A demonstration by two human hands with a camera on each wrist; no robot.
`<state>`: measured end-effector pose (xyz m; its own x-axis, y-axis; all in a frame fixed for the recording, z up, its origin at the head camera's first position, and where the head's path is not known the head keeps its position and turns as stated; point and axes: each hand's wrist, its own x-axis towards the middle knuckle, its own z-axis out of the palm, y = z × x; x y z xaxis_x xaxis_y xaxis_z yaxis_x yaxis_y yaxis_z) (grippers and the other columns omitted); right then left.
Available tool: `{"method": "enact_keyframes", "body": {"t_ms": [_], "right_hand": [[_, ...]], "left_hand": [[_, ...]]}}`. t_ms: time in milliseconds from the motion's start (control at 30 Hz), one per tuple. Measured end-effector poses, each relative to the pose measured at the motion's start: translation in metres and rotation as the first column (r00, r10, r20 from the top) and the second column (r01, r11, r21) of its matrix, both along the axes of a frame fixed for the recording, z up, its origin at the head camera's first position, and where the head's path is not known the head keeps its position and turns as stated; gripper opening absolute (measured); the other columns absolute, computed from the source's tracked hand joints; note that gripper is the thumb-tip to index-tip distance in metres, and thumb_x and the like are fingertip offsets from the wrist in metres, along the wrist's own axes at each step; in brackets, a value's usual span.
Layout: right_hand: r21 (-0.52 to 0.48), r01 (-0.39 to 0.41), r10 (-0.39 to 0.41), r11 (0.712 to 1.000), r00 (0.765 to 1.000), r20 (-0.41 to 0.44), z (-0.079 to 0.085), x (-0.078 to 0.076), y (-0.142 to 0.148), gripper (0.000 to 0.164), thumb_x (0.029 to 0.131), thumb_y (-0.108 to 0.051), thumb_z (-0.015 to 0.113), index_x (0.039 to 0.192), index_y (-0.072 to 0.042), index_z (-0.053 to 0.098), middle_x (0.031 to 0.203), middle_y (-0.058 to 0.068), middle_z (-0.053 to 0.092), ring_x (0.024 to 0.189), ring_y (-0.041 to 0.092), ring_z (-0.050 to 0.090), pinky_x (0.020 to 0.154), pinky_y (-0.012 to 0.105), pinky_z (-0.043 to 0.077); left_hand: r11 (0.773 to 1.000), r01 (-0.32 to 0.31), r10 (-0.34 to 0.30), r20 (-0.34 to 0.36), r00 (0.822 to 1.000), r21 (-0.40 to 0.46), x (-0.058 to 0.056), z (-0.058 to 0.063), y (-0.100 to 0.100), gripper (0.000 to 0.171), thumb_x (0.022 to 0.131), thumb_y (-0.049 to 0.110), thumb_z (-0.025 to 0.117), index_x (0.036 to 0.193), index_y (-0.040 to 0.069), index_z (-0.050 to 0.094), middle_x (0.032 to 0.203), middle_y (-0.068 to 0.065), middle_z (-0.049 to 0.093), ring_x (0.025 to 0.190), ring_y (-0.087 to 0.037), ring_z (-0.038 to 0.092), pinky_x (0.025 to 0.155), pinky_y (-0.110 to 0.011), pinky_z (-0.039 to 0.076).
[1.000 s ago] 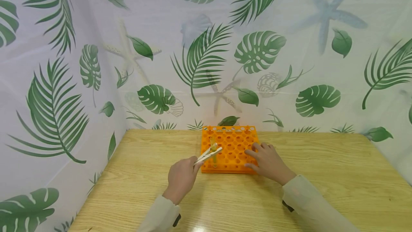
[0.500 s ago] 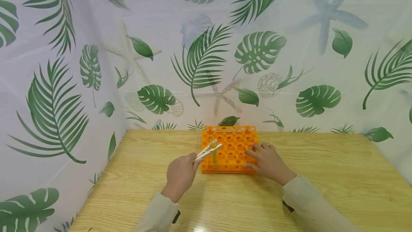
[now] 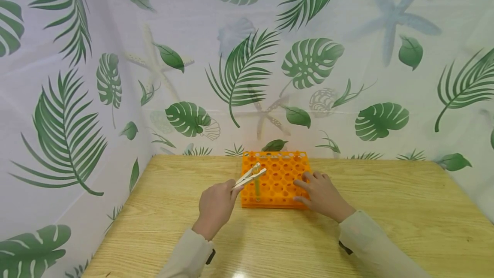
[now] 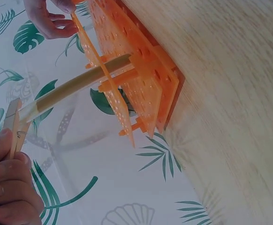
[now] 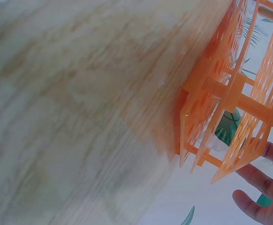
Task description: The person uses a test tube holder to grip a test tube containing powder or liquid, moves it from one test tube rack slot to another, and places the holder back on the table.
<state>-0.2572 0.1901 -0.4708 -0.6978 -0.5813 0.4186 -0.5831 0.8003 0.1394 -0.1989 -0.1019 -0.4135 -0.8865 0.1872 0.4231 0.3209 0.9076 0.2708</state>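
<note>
My left hand [image 3: 216,205] grips a wooden test tube holder [image 3: 247,178], thumb on one side and curled fingers on the other. The holder's jaws are at the upper end of a glass test tube [image 3: 257,188] with yellowish contents. In the left wrist view the test tube [image 4: 71,86] passes through the top plate of the orange test tube rack [image 4: 169,93] and reaches down to the lower plates. My right hand [image 3: 322,194] rests on the rack's right side with spread fingers; the right wrist view shows them at the top plate's edge.
The orange rack stands on a wood-grain table [image 3: 386,218], close to the back wall. A white cloth [image 3: 347,67] printed with leaves and starfish covers the wall behind and to the left. Several rows of holes run across the rack.
My left hand has shifted slightly up and left, and the holder's jaws have slid up the test tube to its top. The tube, the rack and my right hand have stayed put.
</note>
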Motion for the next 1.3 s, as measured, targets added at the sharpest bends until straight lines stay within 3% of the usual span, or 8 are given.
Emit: {"method": "enact_keyframes", "body": {"t_ms": [467,833,1300], "right_hand": [[-0.01,-0.006,0.006,1.0,1.0,-0.005,0.0,0.0,0.0,0.04,0.077,-0.045,0.073,0.105,-0.018,0.063,0.094,0.009,0.056,0.075,0.027,0.048,0.063,0.041,0.042],[-0.008,-0.002,0.002,1.0,1.0,0.007,0.0,0.001,-0.001,0.041,0.077,-0.045,0.072,0.106,-0.018,0.064,0.094,0.009,0.057,0.075,0.026,0.049,0.064,0.042,0.043],[0.002,0.003,-0.003,1.0,1.0,-0.006,0.0,0.001,0.0,0.041,0.076,-0.046,0.073,0.105,-0.018,0.063,0.093,0.008,0.057,0.074,0.025,0.048,0.063,0.039,0.041]], "left_hand": [[1.0,-0.007,0.007,-0.006,1.0,-0.018,0.0,0.015,0.001,0.035,0.091,0.038,0.056,0.067,0.014,0.047,0.049,0.005,0.028,0.04,-0.009,0.022,0.04,-0.02,0.016],[1.0,-0.006,0.006,-0.008,1.0,-0.014,0.001,0.019,0.001,0.033,0.091,0.038,0.056,0.071,0.013,0.053,0.048,0.005,0.03,0.039,-0.008,0.023,0.039,-0.02,0.016],[1.0,-0.021,0.021,-0.036,0.999,-0.006,0.001,0.026,-0.003,0.037,0.092,0.038,0.055,0.066,0.013,0.045,0.05,0.004,0.026,0.04,-0.009,0.022,0.04,-0.021,0.016]]}}
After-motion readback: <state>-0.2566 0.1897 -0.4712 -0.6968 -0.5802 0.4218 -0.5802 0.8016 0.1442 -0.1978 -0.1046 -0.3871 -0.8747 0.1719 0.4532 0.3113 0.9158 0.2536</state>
